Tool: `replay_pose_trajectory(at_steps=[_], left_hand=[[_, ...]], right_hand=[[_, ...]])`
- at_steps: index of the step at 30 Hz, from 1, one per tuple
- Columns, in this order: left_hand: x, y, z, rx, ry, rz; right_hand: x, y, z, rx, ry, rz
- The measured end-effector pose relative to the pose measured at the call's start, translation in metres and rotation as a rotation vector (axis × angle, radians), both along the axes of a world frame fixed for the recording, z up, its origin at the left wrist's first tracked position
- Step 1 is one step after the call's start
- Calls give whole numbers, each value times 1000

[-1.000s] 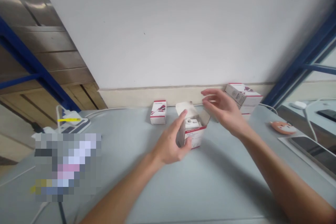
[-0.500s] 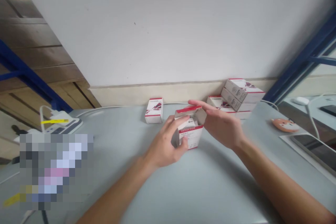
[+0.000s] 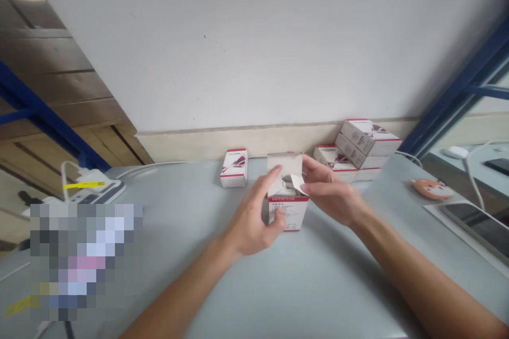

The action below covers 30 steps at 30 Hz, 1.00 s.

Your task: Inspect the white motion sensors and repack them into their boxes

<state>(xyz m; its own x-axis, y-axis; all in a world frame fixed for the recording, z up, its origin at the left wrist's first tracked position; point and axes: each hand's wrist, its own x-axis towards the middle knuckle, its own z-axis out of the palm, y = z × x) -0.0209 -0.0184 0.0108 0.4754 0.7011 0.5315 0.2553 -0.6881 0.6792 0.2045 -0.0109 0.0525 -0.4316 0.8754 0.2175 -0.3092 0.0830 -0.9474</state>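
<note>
A small white and red cardboard box (image 3: 292,213), printed "DETECTOR", stands on the table in the middle with its top flaps open. My left hand (image 3: 254,217) grips the box from the left, thumb on the front and a finger at the raised back flap. At the right edge, my right hand (image 3: 332,190) has its thumb and fingers on the right side flap, which leans inward. Something pale shows inside the box, but I cannot make out what it is.
A closed box (image 3: 234,168) stands near the wall. Several similar boxes (image 3: 368,143) are stacked at the back right. An orange animal-shaped item (image 3: 431,189) and a phone-like dark device (image 3: 477,228) lie on the right. A power strip (image 3: 97,188) with cables is at the left.
The back flap now stands more upright. My right hand has gone from lying flat beside the box to holding the side flap, which has folded inward. My left hand keeps its grip.
</note>
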Motion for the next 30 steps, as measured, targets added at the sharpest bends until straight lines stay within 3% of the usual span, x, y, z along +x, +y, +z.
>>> replay_pose_trajectory(at_steps=[4,7,12,16,22,30], left_hand=[[1,2,-4,48,10,-6],[4,6,-14,174,-105,-11],[9,9,-25,227,-211,2],[8,9,-26,202,-188,30],[5,9,-31,108,-178,61],[7,12,-20,239,-166,3]], right_hand=[[-4,-1,-2,-18,-23,-97],[-4,-1,-8,34,-78,-195],[4,2,-9,245,-88,-132],[5,0,-6,282,-126,-110],[-10,-5,-9,286,-215,-421],[-6,-10,-6,576,-354,-388]])
